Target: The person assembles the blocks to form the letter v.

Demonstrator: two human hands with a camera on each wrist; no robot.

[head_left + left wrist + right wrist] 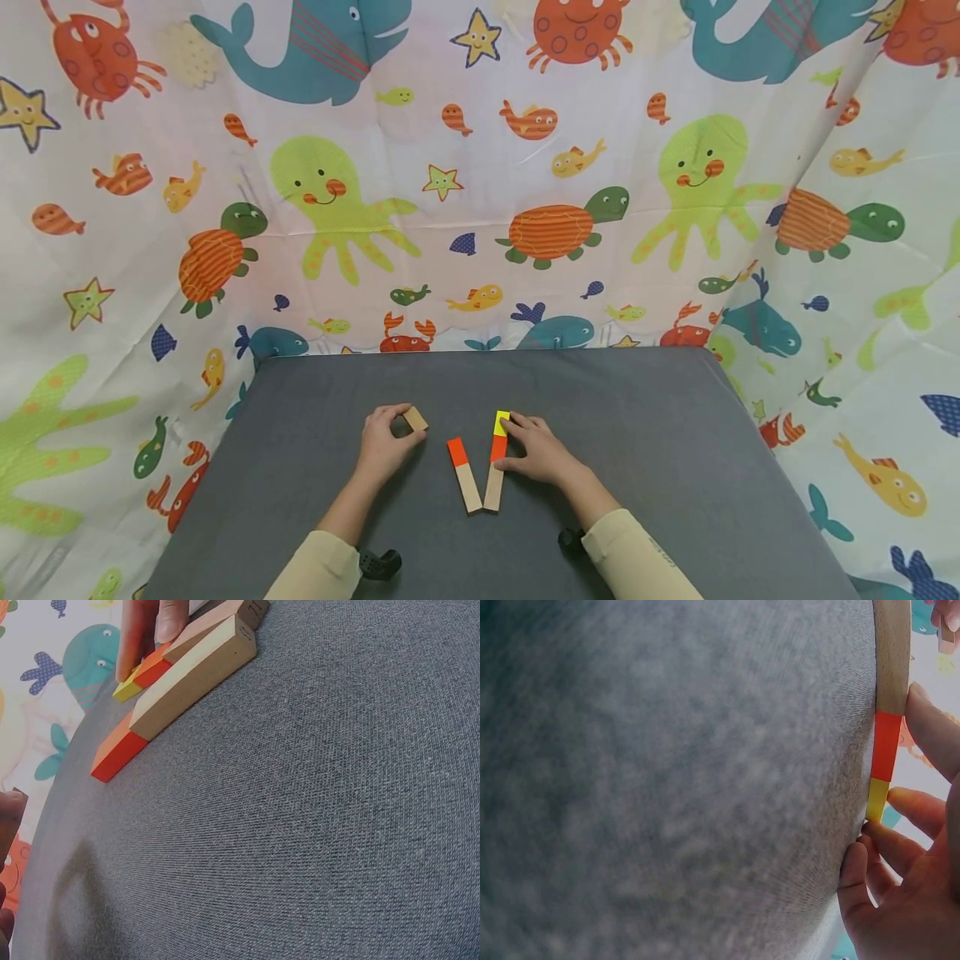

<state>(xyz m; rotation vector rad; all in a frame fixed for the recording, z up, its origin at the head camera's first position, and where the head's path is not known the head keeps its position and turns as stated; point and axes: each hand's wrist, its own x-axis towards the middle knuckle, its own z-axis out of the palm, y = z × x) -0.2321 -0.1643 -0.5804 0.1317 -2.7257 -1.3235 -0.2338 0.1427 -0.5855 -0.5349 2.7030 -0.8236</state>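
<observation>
My left hand pinches a short plain wooden block between thumb and fingertips, held over the cloth left of the rows. Two rows of blocks form a narrow V, their near ends close together. The left row has a plain long block with an orange-red block at its far end. In the right row, another plain long block meets an orange-red block, then a yellow block. My right hand touches this row, index fingertip at the yellow block, thumb near the plain-orange joint.
Dark grey cloth covers the table. A curtain printed with sea animals hangs behind and at both sides. Black straps show at both wrists, beside the light sleeves.
</observation>
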